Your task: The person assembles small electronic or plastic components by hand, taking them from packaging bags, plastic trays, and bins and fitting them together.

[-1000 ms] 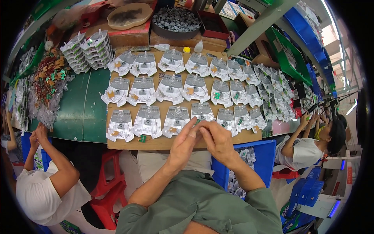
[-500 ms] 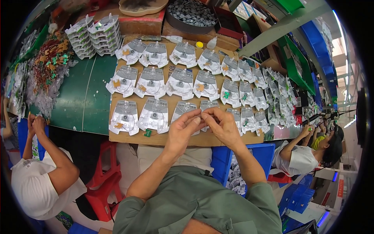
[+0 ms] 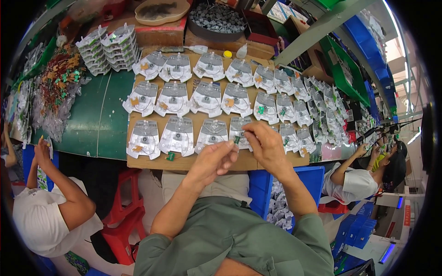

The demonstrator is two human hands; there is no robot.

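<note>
Over the front row of grey-and-white plastic housings point(image 3: 177, 136), both my hands are raised close together. My left hand point(image 3: 212, 161) is closed, and a small green circuit board point(image 3: 236, 139) shows at the tips of its thumb and forefinger. Just to the right, my right hand point(image 3: 267, 146) has thumb and forefinger pinched together; whatever is between them is too small to make out. Partly behind my hands stands another housing point(image 3: 240, 123). A loose green circuit board point(image 3: 171, 156) lies by the front edge of the cardboard point(image 3: 193, 163).
Stacked housings point(image 3: 120, 46) stand at the back left, beside a heap of wired small boards point(image 3: 60, 76). A round tray of grey parts point(image 3: 217, 20) and small bottles point(image 3: 241, 51) are at the back. A blue bin point(image 3: 309, 181) sits below the right edge. Co-workers sit on both sides.
My hands have drawn apart, the left lower and leftward, the right slightly rightward. The small green circuit board, hidden before, now shows at my left fingertips. The whole view has shifted slightly.
</note>
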